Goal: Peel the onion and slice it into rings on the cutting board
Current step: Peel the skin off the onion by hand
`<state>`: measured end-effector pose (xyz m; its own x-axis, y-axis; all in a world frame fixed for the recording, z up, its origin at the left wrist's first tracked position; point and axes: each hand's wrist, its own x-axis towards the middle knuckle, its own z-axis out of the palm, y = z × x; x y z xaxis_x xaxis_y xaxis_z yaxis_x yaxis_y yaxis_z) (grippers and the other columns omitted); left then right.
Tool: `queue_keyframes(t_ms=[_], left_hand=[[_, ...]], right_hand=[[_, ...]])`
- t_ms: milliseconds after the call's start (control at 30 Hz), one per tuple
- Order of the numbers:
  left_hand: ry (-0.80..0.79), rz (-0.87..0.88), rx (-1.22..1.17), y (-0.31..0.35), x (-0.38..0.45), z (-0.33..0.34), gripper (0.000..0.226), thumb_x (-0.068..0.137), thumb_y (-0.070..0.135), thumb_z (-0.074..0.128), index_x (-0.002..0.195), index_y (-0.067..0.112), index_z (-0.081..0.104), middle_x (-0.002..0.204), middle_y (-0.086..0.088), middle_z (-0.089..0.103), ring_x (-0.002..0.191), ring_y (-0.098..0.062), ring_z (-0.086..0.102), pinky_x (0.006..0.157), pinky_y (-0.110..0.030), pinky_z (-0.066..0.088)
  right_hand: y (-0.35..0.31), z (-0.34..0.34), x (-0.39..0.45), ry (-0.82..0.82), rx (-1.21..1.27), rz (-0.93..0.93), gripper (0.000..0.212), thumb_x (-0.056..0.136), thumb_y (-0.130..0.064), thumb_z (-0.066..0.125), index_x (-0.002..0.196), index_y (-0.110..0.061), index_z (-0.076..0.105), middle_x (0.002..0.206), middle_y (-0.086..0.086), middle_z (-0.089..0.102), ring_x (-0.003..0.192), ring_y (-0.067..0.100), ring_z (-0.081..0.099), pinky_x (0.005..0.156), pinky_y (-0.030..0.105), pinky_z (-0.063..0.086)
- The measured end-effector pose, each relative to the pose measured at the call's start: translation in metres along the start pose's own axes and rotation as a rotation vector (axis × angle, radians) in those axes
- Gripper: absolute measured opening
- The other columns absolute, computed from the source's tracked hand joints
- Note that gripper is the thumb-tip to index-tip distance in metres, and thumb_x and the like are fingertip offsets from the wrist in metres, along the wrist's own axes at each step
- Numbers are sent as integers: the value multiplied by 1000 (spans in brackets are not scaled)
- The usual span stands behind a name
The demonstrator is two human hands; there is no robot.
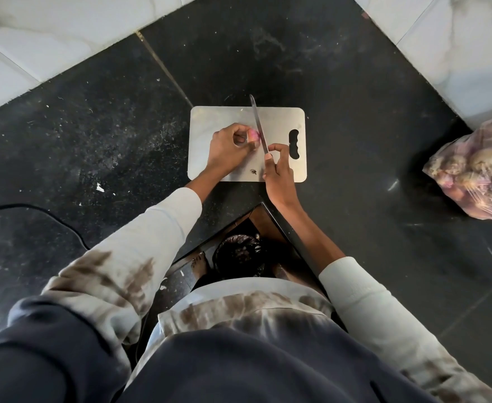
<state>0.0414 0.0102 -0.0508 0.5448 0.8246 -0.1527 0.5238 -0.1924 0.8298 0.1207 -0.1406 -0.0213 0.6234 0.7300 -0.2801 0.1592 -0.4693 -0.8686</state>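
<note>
We're over the cutting board [224,117] now, a pale metal-looking slab on the dark countertop [93,126], and the onion [253,135] sits near its middle — small, pink, mostly hidden. Our left hand [228,148] curls around it, fingers and thumb pinching it from the left side so only a sliver of pink shows. Our right hand [276,170] is wrapped round the handle of the knife [258,126], forefinger lifted off to one side, and the blade runs away from us, lying right against the onion's right face with its tip past the far edge of the board.

We judge this to be a slice about to be taken, or a trim of the end; whether any papery skin is left on, we cannot tell from here. To do it well we want the fingertips tucked back from the blade, knuckles guiding it, the onion held firm so it doesn't roll, and the cut drawn straight down across the bulb so the rings come even — a thin, steady stroke, not a chop. That raised forefinger would serve better on the handle.

A dark scrap [253,171] lies on the near part of the board. Off to the right sits a clear plastic bag [471,175] with more onions inside. As for writing: no brand, label or lettering can be read anywhere here.
</note>
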Motion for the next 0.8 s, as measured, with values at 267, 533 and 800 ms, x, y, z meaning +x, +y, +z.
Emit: queue_keyframes(t_ms=[267, 533, 800], left_hand=[[10, -19, -34, 1, 3, 2, 41, 86, 42, 85, 119, 19, 77, 110, 7, 80, 99, -9, 75, 94, -32, 64], [11, -47, -60, -1, 5, 3, 39, 83, 40, 88, 114, 20, 79, 107, 9, 80, 97, -7, 75, 93, -33, 65], [23, -30, -18, 0, 5, 5, 30, 84, 28, 88, 112, 19, 78, 107, 7, 78, 98, -11, 74, 93, -32, 64]], right_hand=[[-5, 0, -1, 12, -7, 0, 15, 115, -25, 36, 128, -31, 42, 76, 28, 55, 64, 27, 51, 59, 38, 39], [-10, -6, -1, -28, -5, 26, 14, 115, -23, 37, 129, -24, 41, 77, 17, 52, 64, 24, 46, 55, 36, 34], [-13, -14, 2, -84, -90, 9, 9, 116, -21, 35, 123, -16, 39, 77, 17, 53, 68, 28, 52, 58, 35, 37]])
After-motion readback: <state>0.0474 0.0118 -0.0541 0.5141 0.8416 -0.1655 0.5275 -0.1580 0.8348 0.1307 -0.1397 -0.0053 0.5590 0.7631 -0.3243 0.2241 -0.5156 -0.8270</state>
